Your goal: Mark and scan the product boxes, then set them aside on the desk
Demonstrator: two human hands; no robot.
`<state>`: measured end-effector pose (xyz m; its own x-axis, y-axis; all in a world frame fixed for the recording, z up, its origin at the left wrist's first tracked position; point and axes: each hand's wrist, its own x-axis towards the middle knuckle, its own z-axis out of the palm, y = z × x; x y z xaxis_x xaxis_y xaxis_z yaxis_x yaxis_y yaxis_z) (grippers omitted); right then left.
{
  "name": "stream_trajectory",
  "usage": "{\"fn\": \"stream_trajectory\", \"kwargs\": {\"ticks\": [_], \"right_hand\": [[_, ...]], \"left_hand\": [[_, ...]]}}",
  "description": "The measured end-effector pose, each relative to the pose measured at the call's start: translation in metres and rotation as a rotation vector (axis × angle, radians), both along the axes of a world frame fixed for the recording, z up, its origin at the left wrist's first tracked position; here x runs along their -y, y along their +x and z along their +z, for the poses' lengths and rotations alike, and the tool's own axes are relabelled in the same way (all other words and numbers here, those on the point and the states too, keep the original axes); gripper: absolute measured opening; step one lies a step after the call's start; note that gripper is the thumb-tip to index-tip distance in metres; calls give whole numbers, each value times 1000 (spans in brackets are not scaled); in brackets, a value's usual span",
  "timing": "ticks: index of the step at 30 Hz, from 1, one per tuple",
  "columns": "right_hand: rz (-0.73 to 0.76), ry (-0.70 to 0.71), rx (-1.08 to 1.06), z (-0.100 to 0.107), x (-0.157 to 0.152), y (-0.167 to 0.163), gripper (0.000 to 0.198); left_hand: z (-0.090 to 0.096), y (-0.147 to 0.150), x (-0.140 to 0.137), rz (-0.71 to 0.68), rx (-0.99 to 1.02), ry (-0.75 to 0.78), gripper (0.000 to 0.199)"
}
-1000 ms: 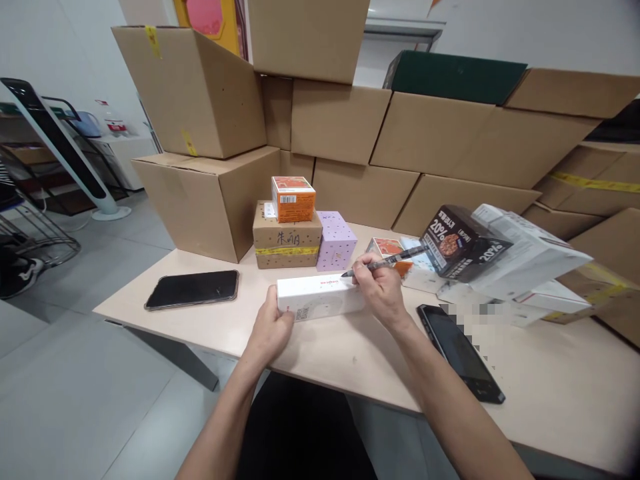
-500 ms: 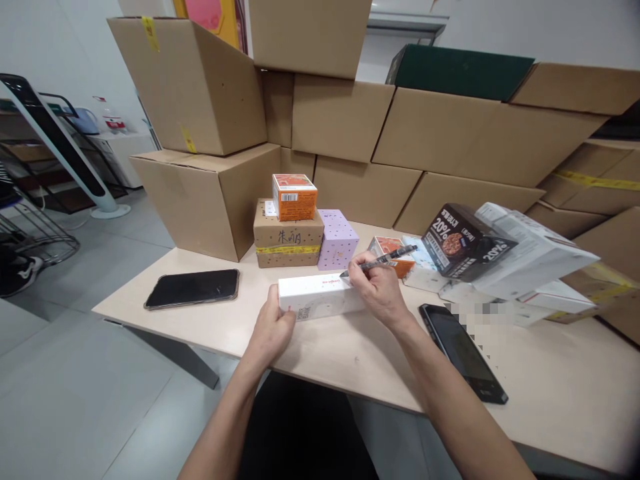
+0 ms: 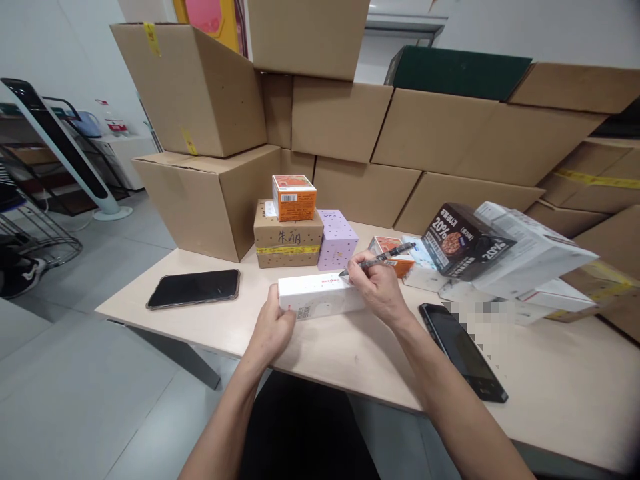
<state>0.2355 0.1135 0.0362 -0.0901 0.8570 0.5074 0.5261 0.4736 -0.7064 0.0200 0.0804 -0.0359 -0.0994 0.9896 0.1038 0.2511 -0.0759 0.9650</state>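
A long white box [image 3: 320, 297] with red print on top lies before me on the table. My left hand [image 3: 274, 327] grips its left end, thumb on the near side and fingers behind. My right hand [image 3: 377, 290] is closed around a dark pen [image 3: 389, 255] and rests at the box's right end. The pen slants, its tip at the top face beside the red print. Just behind the white box stand a brown dotted box [image 3: 289, 233] with yellow tape and handwriting, an orange box [image 3: 295, 200] on top of it, and a lilac box [image 3: 338, 240].
A phone [image 3: 194, 289] lies to the left, a black handheld device [image 3: 465, 353] to the right. A dark box [image 3: 465, 240] and white boxes [image 3: 540, 247] are piled at the right. Large cartons [image 3: 345, 120] wall off the back. The table's front edge runs below my hands.
Almost nothing differs. The pen tip has shifted very slightly to the left on the white box, and the camera view has moved a little.
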Motion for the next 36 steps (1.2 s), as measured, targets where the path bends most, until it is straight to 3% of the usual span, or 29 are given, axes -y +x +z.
{"fn": "stream_trajectory", "kwargs": {"ticks": [6,8,12,16,22,27,30,33,36], "right_hand": [[-114,-22,-456,3,6,26,30],[-174,-119,-363,5,10,45,34],[-268,-410,230,2,19,76,31],[-267,-533,582,-14,22,76,29],[-345,-555,686,-37,15,58,30],[-394,-564,711,-34,20,56,37],[-490,-491,674,-29,46,70,47],[-733,-307,672,-37,90,95,64],[-957,-408,710,-58,131,121,86]], "left_hand": [[5,1,3,-15,-17,7,50],[7,1,5,-18,-23,9,48],[7,3,5,-4,-1,50,48],[4,3,2,9,1,63,48],[1,3,0,35,-23,84,48],[3,3,0,46,-26,92,58],[1,3,-1,39,29,128,67],[-6,2,-2,68,102,156,75],[-12,1,-3,194,127,191,76]]}}
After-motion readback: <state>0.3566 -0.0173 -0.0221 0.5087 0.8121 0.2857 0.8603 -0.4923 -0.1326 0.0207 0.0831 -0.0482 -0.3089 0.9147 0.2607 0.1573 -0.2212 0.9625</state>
